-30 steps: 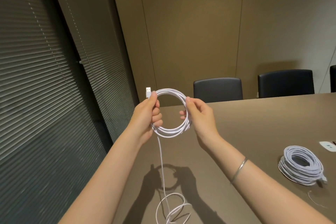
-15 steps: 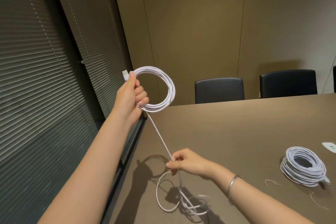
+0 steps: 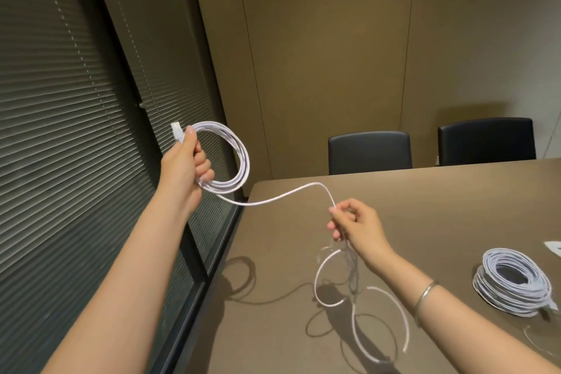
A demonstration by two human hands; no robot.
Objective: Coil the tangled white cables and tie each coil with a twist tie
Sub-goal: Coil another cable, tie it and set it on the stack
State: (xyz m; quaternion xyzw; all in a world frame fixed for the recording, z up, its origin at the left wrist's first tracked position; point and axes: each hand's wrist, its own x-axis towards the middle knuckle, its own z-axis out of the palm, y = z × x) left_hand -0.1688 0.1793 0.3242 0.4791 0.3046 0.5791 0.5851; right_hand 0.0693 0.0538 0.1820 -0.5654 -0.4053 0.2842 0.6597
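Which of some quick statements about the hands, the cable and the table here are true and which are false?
1. The left hand holds a coil of white cable. True.
2. The right hand is empty. False: it pinches the loose run of the cable.
3. A second coil lies on the table. True.
4. All the cable is already coiled. False: loose loops hang below the right hand.
5. Two black chairs stand behind the table. True.
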